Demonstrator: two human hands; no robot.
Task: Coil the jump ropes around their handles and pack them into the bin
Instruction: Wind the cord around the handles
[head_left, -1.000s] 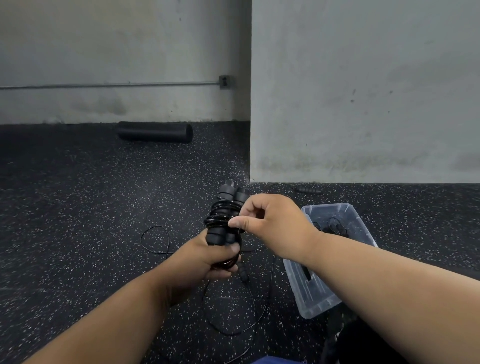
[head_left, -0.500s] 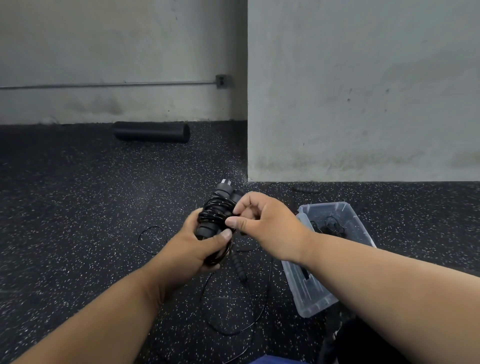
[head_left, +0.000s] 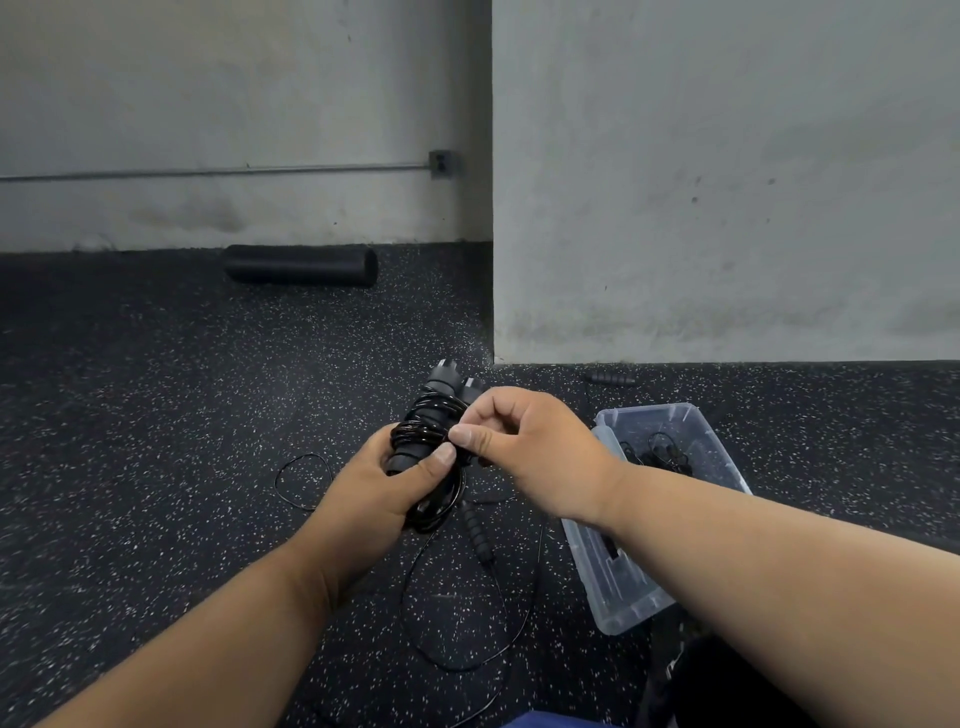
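Observation:
My left hand (head_left: 390, 491) grips the lower end of a pair of black jump rope handles (head_left: 431, 415), held side by side and pointing up and away. Shiny black cord is coiled around their middle. My right hand (head_left: 524, 441) pinches the cord at the coil's right side. A clear plastic bin (head_left: 613, 582) stands on the floor to the right, with a black rope (head_left: 660, 454) lying inside. Another black jump rope (head_left: 475, 530) lies loose on the floor below my hands, its cord looping toward me.
A black foam roller (head_left: 301, 265) lies by the far wall. A single black handle (head_left: 608, 378) rests at the foot of the grey wall corner. A thin cord loop (head_left: 304, 480) lies left of my hands. Something dark sits at the bottom right.
Both hands with the handle bundle have shifted slightly left and up. My right hand's pinch has moved along the coil; the left thumb now presses higher on the handles.

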